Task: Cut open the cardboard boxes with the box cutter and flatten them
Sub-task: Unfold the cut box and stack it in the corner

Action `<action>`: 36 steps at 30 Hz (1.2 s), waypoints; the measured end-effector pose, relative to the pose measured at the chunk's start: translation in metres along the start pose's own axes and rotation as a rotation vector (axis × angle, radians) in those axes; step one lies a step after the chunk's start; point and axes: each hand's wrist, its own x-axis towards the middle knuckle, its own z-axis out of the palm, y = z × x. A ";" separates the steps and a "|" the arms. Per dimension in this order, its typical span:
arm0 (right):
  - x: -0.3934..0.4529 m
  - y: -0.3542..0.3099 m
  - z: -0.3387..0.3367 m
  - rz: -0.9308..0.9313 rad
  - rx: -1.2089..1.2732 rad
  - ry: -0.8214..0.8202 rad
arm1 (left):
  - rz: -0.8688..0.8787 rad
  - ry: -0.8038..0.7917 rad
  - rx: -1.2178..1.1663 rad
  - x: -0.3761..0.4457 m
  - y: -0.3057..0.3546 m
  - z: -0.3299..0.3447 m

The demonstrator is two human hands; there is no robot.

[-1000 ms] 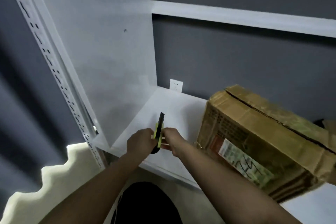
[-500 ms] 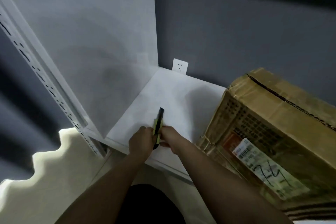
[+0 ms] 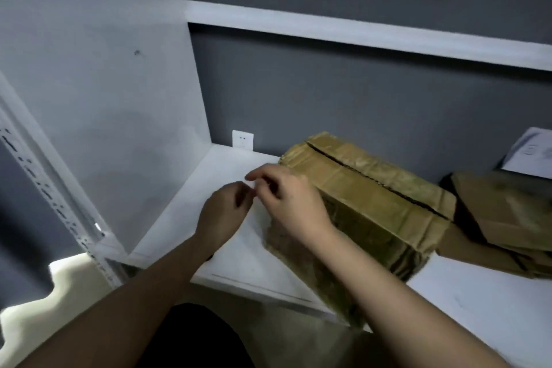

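White shelf (image 3: 466,305) fills the lower right, its surface running from the near right to the far left corner. Dark grey wall (image 3: 343,92) behind it, a white upper shelf edge (image 3: 358,31) crossing it. White side panel (image 3: 98,84) on the left, with a perforated upright rail (image 3: 47,188) at its near edge. Pale wavy-edged foam piece (image 3: 59,293) low on the near left.

Cardboard box (image 3: 367,212) sits on the shelf at centre, taped, a dark seam running along its top from far left to near right; its near corner hangs just past the shelf's front edge. Flattened cardboard (image 3: 507,218) lies to the right of the box, just beside it. White papers (image 3: 531,155) far right against the wall. White wall socket (image 3: 242,139) at the far corner, left of the box.

Both hands hover over the shelf at the box's left end, close together. Right hand (image 3: 289,206) is in front of the box's left face, fingers curled, thumb and forefinger tips pinched; something small and whitish shows at the tips, too blurred to name. Left hand (image 3: 224,215) just left of it, fingers curled inward; cannot tell if it holds anything. Box cutter not visible; possibly hidden in a hand, cannot tell.
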 end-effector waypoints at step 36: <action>0.008 0.195 -0.224 0.529 -0.207 0.094 | 1.050 -0.225 0.561 0.021 0.197 0.011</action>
